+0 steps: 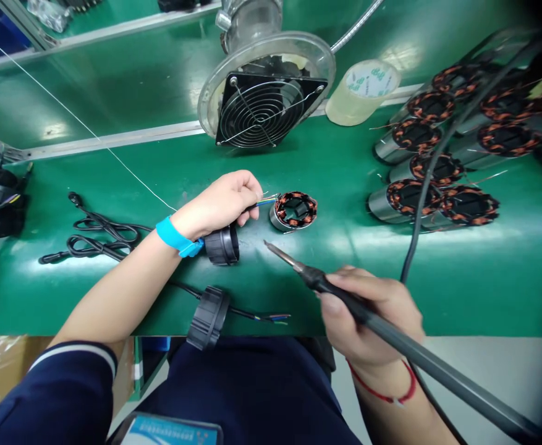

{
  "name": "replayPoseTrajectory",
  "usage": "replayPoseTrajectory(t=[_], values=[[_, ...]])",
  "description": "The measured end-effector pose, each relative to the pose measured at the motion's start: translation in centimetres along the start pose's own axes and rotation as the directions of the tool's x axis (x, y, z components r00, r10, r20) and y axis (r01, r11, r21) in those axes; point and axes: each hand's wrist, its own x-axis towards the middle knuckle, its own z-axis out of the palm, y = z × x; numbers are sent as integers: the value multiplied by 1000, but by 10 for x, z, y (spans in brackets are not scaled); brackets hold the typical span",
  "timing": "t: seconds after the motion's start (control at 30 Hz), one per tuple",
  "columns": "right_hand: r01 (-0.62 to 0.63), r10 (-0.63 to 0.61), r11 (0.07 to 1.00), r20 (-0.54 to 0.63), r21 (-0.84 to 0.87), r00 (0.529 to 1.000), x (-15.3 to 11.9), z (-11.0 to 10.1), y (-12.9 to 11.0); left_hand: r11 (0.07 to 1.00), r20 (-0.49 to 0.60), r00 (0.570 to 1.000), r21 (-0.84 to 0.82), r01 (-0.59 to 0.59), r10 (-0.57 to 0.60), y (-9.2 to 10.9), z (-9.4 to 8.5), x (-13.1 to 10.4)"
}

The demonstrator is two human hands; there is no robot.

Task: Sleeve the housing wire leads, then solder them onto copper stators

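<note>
In the head view my left hand (227, 201), with a blue strap at the wrist, pinches several thin coloured wires (267, 201). Their ends reach the rim of a motor stator (293, 211) with copper windings, which stands on the green bench. My right hand (368, 309) is wrapped round the handle of a soldering iron (345, 303). Its tip points up and left, below the stator and apart from it. Below my left hand a black plastic housing (223, 246) lies on its side. Nearer the front edge sits a black ribbed cap (209, 316), with a cable (252, 315) ending in bare-tipped wires.
A round fume hood with a fan grille (261, 114) stands behind the stator, beside a tape roll (362, 93). More stators (412, 198) are grouped at the right, with a dark cable (421, 210) passing in front. Coiled black cables (99, 235) lie at left.
</note>
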Motion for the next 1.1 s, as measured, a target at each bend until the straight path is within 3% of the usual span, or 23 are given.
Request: replayPoseTrajectory(t=[0.13, 0.37, 0.57, 0.7, 0.8, 0.93, 1.0, 1.1], values=[[-14, 46, 976, 144, -215, 988, 10, 17, -4, 1000, -28, 999, 25, -14, 15, 0, -1, 0], [-53, 84, 972, 130, -228, 988, 18, 33, 4, 997, -56, 998, 69, -34, 38, -4, -2, 0], [-34, 60, 970, 102, -240, 993, 18, 30, 1, 994, -67, 997, 105, -36, 43, -2, -2, -1], [-64, 59, 983, -34, -170, 998, 9, 12, -3, 996, -74, 997, 87, -23, 30, -1, -2, -2], [-134, 130, 991, -122, -27, 984, 13, 5, -3, 997, -60, 997, 59, -55, 58, -2, -2, -3], [-296, 304, 935, -12, 192, 953, 40, 15, 1, 991, -84, 990, 82, -110, 117, 1, -1, -6], [-349, 348, 916, 40, 198, 936, 55, 23, 2, 986, -88, 986, 108, -131, 141, 3, 0, -8], [-329, 325, 930, 49, 164, 944, 67, 35, 3, 975, -70, 982, 152, -161, 173, 3, 1, -9]])
